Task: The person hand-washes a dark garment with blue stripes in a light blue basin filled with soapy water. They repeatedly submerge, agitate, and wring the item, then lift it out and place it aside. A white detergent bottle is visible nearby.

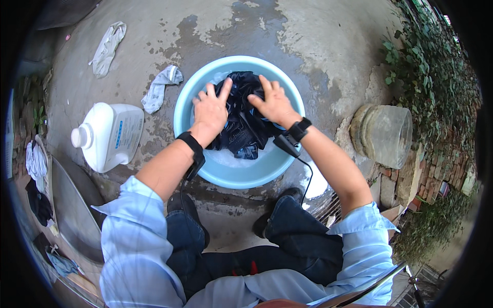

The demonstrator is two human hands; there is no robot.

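Observation:
A light-blue plastic basin [238, 182] stands on the ground before me, with suds and water around a dark wet garment [246, 131]. My left hand [212, 106] is over the garment's left side, fingers spread and holding nothing that I can see. On the garment's upper right lies my right hand [275, 101], thumb and forefinger apart; the undersides of its fingers are hidden. Each wrist wears a black strap with a small device, and a cable hangs from it.
Left of the basin are a white plastic jug [111, 136], a patterned wet cloth [161, 88] and a pale cloth [109, 50]. A cloudy plastic container [381, 134] stands to the right, near leafy plants [431, 69] and bricks. A metal tub [75, 208] sits lower left.

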